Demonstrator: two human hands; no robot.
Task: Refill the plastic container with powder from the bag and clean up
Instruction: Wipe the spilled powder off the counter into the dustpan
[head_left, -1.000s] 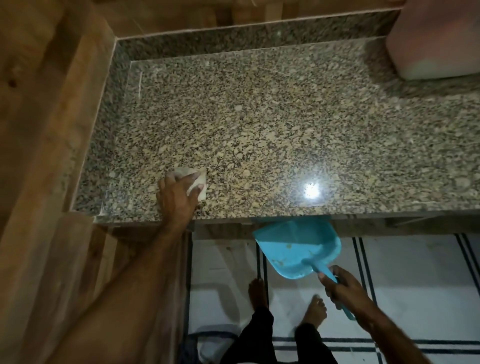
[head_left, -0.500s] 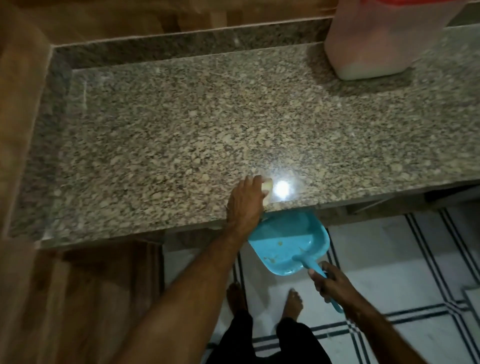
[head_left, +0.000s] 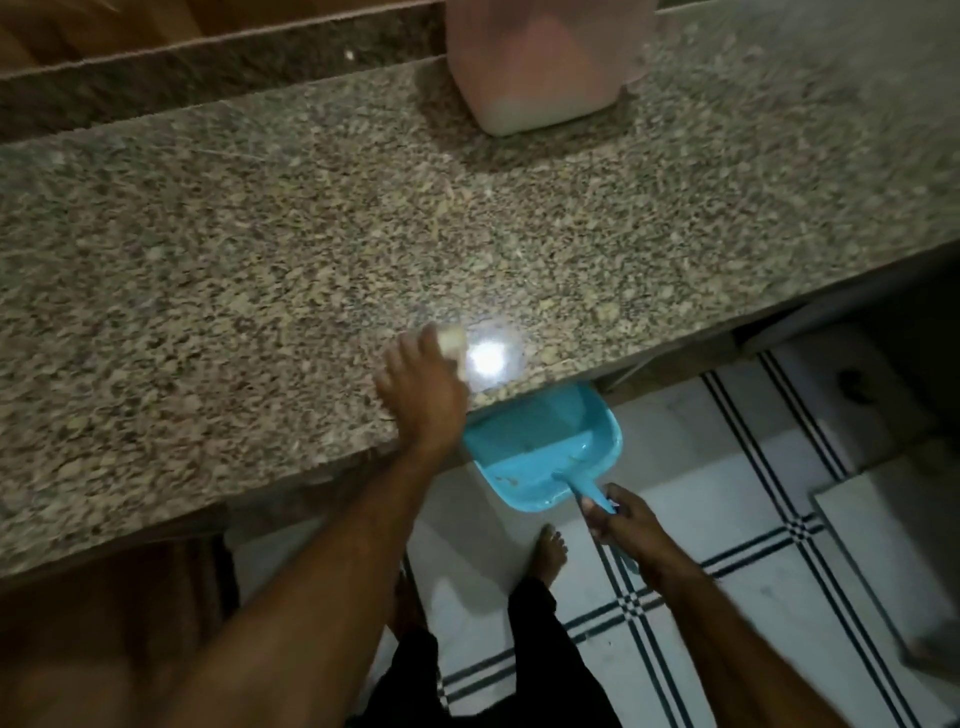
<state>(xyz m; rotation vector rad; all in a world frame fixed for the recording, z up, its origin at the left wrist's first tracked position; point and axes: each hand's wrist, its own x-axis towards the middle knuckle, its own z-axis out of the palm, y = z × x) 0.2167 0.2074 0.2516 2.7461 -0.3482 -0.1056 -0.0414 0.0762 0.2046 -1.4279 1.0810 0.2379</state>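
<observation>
My left hand (head_left: 423, 395) presses a small pale cloth (head_left: 453, 340) onto the speckled granite counter (head_left: 260, 270), close to its front edge. A blue dustpan (head_left: 540, 452) sits just under that edge, right of my left hand, with a few crumbs in it. My right hand (head_left: 623, 525) grips its handle below counter level. The translucent plastic container (head_left: 545, 62), holding pale powder, stands at the back of the counter. No bag is in view.
A wooden wall runs along the back and left of the counter. Below lies a white tiled floor (head_left: 753, 597) with black stripes, where my bare feet stand. A bright light reflection glares on the granite beside the cloth.
My left hand has swept the cloth rightward along the front edge to above the dustpan, then held there. The view has shifted right, bringing the container toward the centre.
</observation>
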